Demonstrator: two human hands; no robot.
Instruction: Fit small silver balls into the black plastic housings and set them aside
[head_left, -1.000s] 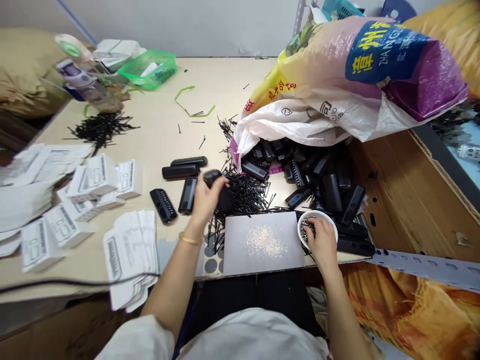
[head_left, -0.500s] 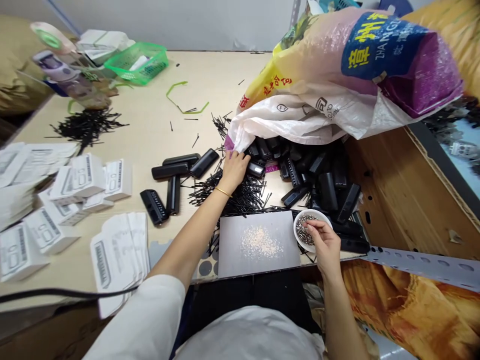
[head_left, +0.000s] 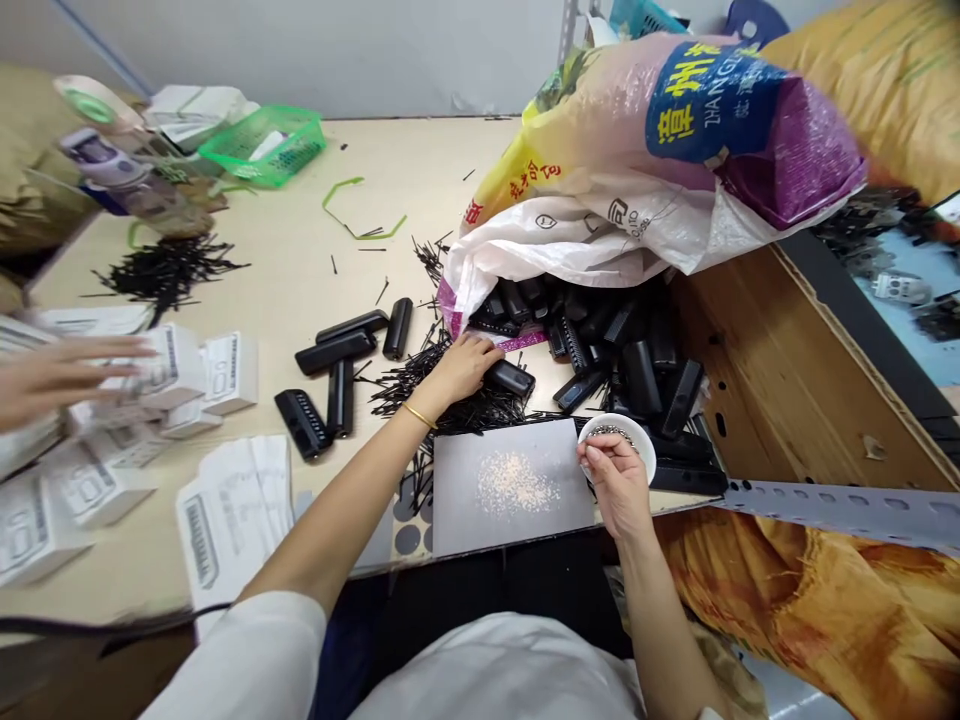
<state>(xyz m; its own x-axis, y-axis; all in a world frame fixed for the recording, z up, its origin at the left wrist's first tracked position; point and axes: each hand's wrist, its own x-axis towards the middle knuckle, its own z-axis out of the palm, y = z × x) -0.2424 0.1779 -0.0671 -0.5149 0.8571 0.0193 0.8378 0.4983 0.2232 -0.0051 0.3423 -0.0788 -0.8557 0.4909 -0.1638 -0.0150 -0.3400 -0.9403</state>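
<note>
My left hand (head_left: pixel 466 368) has its fingers closed on the end of a black plastic case (head_left: pixel 513 378), over a pile of thin black sticks (head_left: pixel 420 385). My right hand (head_left: pixel 619 482) is at the left rim of a white bowl (head_left: pixel 643 450) that holds small shiny metal pieces (head_left: pixel 613 432). Its thumb and fingertips are pinched together; whatever is between them is too small to make out. A grey board (head_left: pixel 465 500) with a scatter of tiny pale granules (head_left: pixel 517 483) lies between my forearms.
Another person's hand (head_left: pixel 75 375) reaches over white boxes (head_left: pixel 229 372) at left. More black cases (head_left: pixel 641 375) spill from a printed plastic sack (head_left: pixel 585 170). A cardboard wall (head_left: pixel 795 370) borders the right. A green basket (head_left: pixel 274 150) stands at the back left.
My left hand has drawn the black case toward me, away from the sack. My right hand has lifted from the metal pieces to the bowl's left rim. Another person's hand has come in at left.
</note>
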